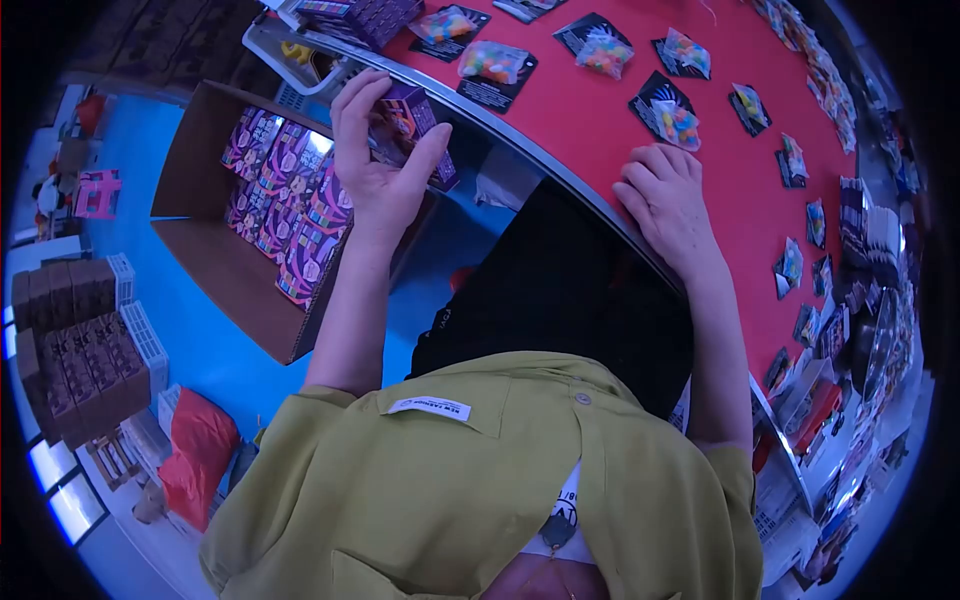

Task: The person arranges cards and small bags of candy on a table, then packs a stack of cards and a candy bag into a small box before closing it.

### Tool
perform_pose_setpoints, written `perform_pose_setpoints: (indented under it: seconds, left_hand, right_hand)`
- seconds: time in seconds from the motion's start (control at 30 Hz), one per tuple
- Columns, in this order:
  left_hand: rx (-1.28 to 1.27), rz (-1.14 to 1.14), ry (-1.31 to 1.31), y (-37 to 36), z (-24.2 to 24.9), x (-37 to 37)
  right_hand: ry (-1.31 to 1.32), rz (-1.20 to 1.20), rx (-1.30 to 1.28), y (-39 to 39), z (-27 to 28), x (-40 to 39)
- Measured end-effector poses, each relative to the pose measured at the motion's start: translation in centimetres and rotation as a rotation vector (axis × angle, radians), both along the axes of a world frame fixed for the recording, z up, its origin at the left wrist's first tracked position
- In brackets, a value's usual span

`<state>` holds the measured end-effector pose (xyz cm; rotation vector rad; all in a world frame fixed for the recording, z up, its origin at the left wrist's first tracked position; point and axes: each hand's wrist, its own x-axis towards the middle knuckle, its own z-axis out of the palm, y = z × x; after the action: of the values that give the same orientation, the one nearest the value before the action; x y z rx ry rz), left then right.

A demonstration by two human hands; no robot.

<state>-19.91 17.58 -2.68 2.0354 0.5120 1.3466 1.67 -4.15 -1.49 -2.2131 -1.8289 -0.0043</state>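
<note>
My left hand (378, 165) is closed around a small purple printed box (415, 125) beside the metal edge of the red table. Below and to the left of it is an open cardboard carton (192, 175) holding several purple printed boxes (285, 190) in rows. My right hand (665, 205) rests on the red tabletop (590, 135) near its edge, fingers loosely bent and apart, with nothing visible in them. Just beyond its fingertips, a clear bag of colourful candies (678, 125) lies on a black card (652, 95).
More candy bags (605, 52) on black cards are spread over the table, and a pile of bags (825, 75) lines its far side. A purple box (365, 18) stands at the top left. Stacked cartons (85, 350) and a red bag (198, 455) are on the left.
</note>
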Motion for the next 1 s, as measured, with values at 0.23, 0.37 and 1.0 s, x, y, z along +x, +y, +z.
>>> perform_pose_setpoints:
  seconds: [0.23, 0.37, 1.0]
  left_hand:
    - [-0.035, 0.1, 0.033, 1.5, -1.1, -1.4]
    - [-0.056, 0.126, 0.015, 1.5, -1.2, -1.5]
    - [-0.099, 0.14, -0.017, 2.1, -2.3, -3.3]
  right_hand:
    - [-0.005, -0.005, -0.067, -3.7, 1.5, 0.0]
    - [-0.102, 0.04, -0.11, -0.4, 3.5, 0.0]
    - [-0.202, 0.237, -0.021, 11.9, -0.9, -1.4]
